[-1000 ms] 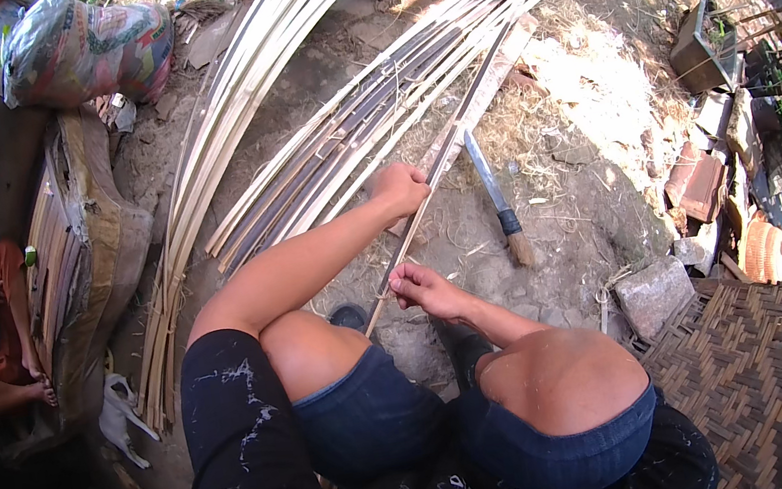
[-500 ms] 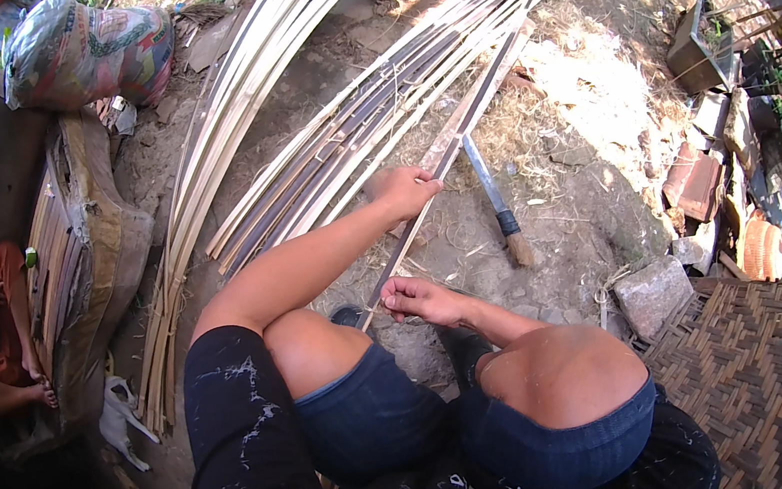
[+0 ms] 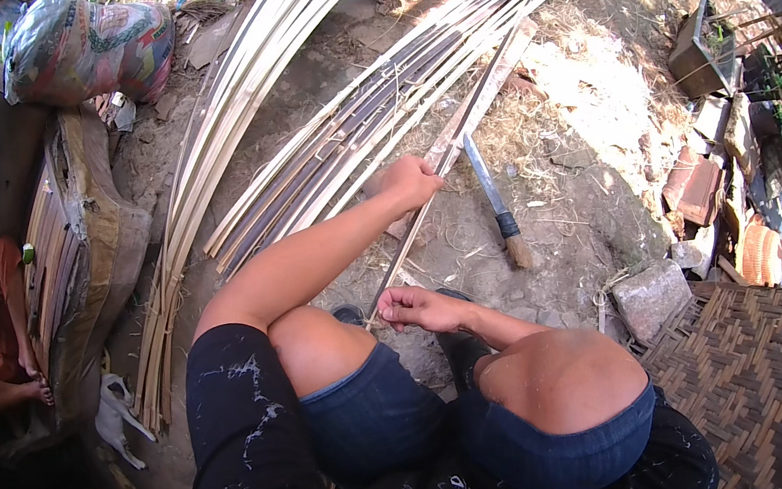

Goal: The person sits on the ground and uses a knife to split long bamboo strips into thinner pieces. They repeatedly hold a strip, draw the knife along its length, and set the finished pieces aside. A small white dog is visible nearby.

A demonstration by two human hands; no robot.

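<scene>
A long, narrow bamboo strip (image 3: pixel 398 262), dark on one side, slants from beside my feet up toward the far right. My left hand (image 3: pixel 408 183) is closed around it about midway. Close to its lower end, my right hand (image 3: pixel 424 308) has its fingers curled in beside the strip; whether they pinch the strip or a thin sliver is hidden. On the ground right of the strip lies a large knife (image 3: pixel 484 178) with a dark-wrapped handle, its blade pointing away from me. Beyond my left forearm, many split bamboo strips (image 3: pixel 327 153) are spread out.
A second bundle of long pale strips (image 3: pixel 228 137) curves along the left. Further left are a worn wooden piece (image 3: pixel 110 226), a stuffed sack (image 3: pixel 89 52), a white cat (image 3: pixel 120 422) and another person's leg (image 3: pixel 3 388). A stone block (image 3: pixel 654 298) and a woven bamboo mat (image 3: pixel 765 381) are at right.
My right hand has moved slightly down along the strip toward its lower end. My left hand still grips the strip, its wrist turned a little. The knife and bundles stay put.
</scene>
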